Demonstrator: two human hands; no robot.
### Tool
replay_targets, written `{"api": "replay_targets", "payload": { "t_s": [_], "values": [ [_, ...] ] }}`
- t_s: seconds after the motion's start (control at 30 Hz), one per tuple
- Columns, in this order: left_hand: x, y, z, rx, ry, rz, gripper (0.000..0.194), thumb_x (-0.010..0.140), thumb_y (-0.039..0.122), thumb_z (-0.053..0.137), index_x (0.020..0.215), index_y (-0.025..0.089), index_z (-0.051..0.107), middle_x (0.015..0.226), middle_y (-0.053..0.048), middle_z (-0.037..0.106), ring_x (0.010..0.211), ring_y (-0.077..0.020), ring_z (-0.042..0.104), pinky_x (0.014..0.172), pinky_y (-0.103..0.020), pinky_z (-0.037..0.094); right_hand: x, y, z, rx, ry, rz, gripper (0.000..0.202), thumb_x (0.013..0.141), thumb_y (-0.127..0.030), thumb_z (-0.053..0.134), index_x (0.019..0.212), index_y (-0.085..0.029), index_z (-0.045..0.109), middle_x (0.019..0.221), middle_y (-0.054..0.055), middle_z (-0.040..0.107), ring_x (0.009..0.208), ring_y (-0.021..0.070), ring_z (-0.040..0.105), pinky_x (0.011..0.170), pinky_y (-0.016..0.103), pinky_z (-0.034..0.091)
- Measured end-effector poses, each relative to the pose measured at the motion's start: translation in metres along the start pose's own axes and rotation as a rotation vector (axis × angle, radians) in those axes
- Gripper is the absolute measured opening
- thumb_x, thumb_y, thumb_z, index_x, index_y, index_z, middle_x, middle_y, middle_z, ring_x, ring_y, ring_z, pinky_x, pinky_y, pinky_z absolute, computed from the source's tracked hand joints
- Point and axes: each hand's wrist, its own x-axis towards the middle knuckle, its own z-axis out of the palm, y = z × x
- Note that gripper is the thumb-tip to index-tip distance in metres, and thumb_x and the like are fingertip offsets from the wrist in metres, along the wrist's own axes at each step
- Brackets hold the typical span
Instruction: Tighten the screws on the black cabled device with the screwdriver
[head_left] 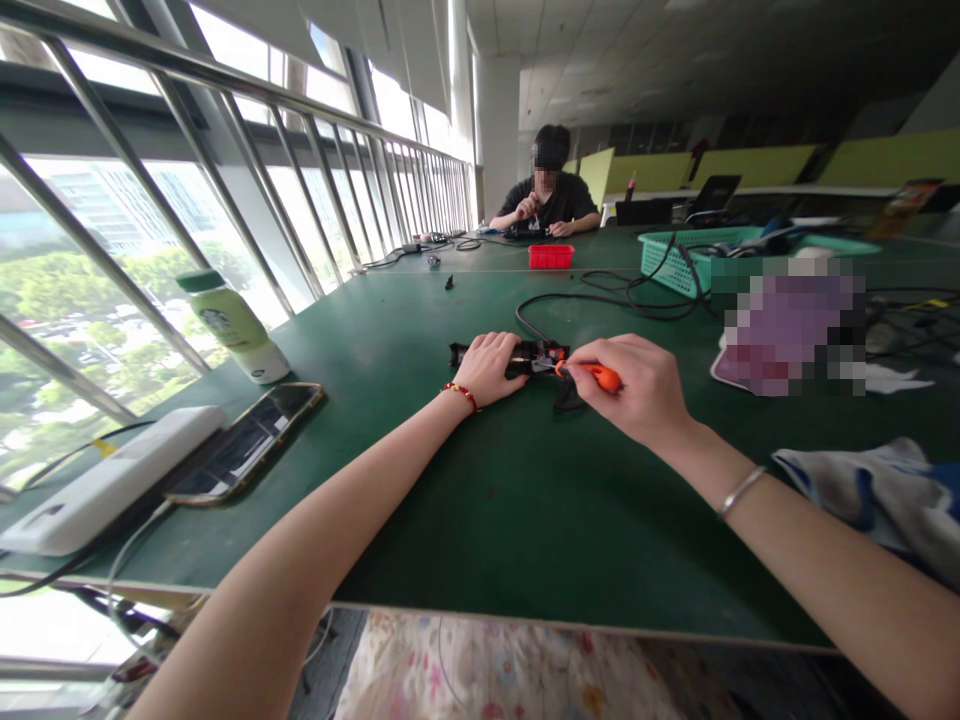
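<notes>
On the green table point(450, 520), a black cylindrical device point(534, 352) lies sideways near the middle, with an orange-red part at its right end. My left hand point(489, 370) is wrapped over its body and holds it against the table. In my right hand point(634, 385) is an orange-handled tool point(602, 377), pinched in closed fingers. Its thin shaft points left and meets the right end of the device; the exact contact is too small to tell. A black cable runs from behind the device.
A white power strip point(112, 485), a phone point(251, 445) and a green-capped bottle point(234, 325) stand left. Ahead are a red tray point(550, 257) and a person point(551, 195). Right are a teal basket point(671, 265), black cables, a blurred purple object point(795, 320) and a cloth point(870, 490).
</notes>
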Motion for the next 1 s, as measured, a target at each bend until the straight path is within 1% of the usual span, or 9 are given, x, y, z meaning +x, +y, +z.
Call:
{"api": "replay_targets", "payload": {
  "t_s": [0.1, 0.23, 0.33, 0.43, 0.57, 0.7, 0.77, 0.87, 1.0],
  "values": [
    [0.0002, 0.0009, -0.0001, 0.011, -0.002, -0.008, 0.038, 0.08, 0.043, 0.055, 0.108, 0.017, 0.051, 0.105, -0.01, 0.061, 0.102, -0.0264, 0.054, 0.094, -0.038, 0.037, -0.0003, -0.0004, 0.0001, -0.024, 0.007, 0.017, 0.008, 0.084, -0.027, 0.055, 0.088, -0.022, 0.06, 0.074, 0.001, 0.068, 0.063, 0.0159, 0.06, 0.063, 0.028, 0.047],
    [0.0011, 0.0009, 0.0012, 0.04, 0.0, -0.052, 0.036, 0.081, 0.041, 0.054, 0.109, 0.018, 0.051, 0.108, -0.01, 0.06, 0.104, -0.0276, 0.053, 0.094, -0.04, 0.037, -0.001, -0.0009, 0.0013, -0.018, -0.012, 0.018, 0.022, 0.082, -0.026, 0.055, 0.104, -0.021, 0.056, 0.088, 0.004, 0.067, 0.071, 0.0176, 0.062, 0.066, 0.029, 0.049],
    [0.0019, -0.0004, 0.003, 0.053, -0.001, -0.098, 0.037, 0.081, 0.04, 0.054, 0.11, 0.018, 0.05, 0.11, -0.011, 0.06, 0.105, -0.0285, 0.052, 0.092, -0.041, 0.038, -0.0017, -0.0008, 0.0029, -0.012, -0.043, 0.025, 0.025, 0.082, -0.024, 0.053, 0.107, -0.021, 0.054, 0.091, 0.005, 0.065, 0.077, 0.0193, 0.063, 0.067, 0.03, 0.049],
    [0.0023, -0.0019, 0.0045, 0.04, -0.003, -0.11, 0.039, 0.08, 0.039, 0.055, 0.112, 0.017, 0.049, 0.111, -0.011, 0.06, 0.105, -0.0282, 0.052, 0.092, -0.04, 0.038, -0.0023, -0.0011, 0.0041, -0.042, -0.076, 0.045, 0.018, 0.084, -0.026, 0.052, 0.101, -0.021, 0.056, 0.09, 0.005, 0.066, 0.075, 0.0189, 0.062, 0.066, 0.029, 0.047],
    [0.0018, -0.0028, 0.0051, 0.038, 0.002, -0.101, 0.038, 0.081, 0.036, 0.053, 0.113, 0.015, 0.05, 0.11, -0.011, 0.06, 0.104, -0.0274, 0.053, 0.092, -0.039, 0.038, -0.0019, -0.0013, 0.0035, -0.081, -0.075, 0.155, 0.016, 0.087, -0.032, 0.05, 0.092, -0.02, 0.06, 0.076, 0.001, 0.067, 0.058, 0.0148, 0.058, 0.056, 0.026, 0.042],
    [0.001, -0.0015, 0.004, 0.044, -0.002, -0.106, 0.037, 0.081, 0.033, 0.05, 0.113, 0.015, 0.05, 0.11, -0.01, 0.06, 0.103, -0.0271, 0.053, 0.092, -0.039, 0.038, -0.0003, 0.001, 0.0011, -0.08, -0.05, 0.255, 0.026, 0.091, -0.038, 0.043, 0.089, -0.02, 0.062, 0.053, -0.003, 0.056, 0.043, 0.0124, 0.051, 0.045, 0.024, 0.033],
    [0.001, -0.0005, 0.0029, 0.043, -0.009, -0.11, 0.037, 0.082, 0.033, 0.05, 0.113, 0.015, 0.05, 0.11, -0.01, 0.06, 0.104, -0.0271, 0.053, 0.093, -0.039, 0.038, 0.0, 0.0023, 0.0007, -0.069, -0.049, 0.272, 0.026, 0.091, -0.038, 0.043, 0.089, -0.02, 0.062, 0.049, -0.004, 0.053, 0.041, 0.0123, 0.05, 0.043, 0.023, 0.032],
    [0.0012, 0.0005, 0.0016, 0.04, -0.014, -0.12, 0.037, 0.082, 0.033, 0.05, 0.114, 0.014, 0.05, 0.111, -0.011, 0.06, 0.105, -0.0273, 0.053, 0.094, -0.039, 0.038, -0.001, 0.0026, 0.0015, -0.072, -0.048, 0.257, 0.022, 0.086, -0.031, 0.047, 0.097, -0.019, 0.061, 0.06, -0.001, 0.061, 0.045, 0.0135, 0.053, 0.045, 0.024, 0.036],
    [0.0013, 0.0005, 0.0015, 0.044, -0.018, -0.121, 0.038, 0.082, 0.033, 0.05, 0.115, 0.014, 0.05, 0.111, -0.011, 0.061, 0.106, -0.0272, 0.053, 0.095, -0.039, 0.037, -0.0027, 0.0014, 0.0026, -0.046, -0.039, 0.165, 0.032, 0.078, -0.024, 0.05, 0.108, -0.017, 0.056, 0.084, 0.005, 0.067, 0.062, 0.0173, 0.06, 0.056, 0.027, 0.045]
  ]
}}
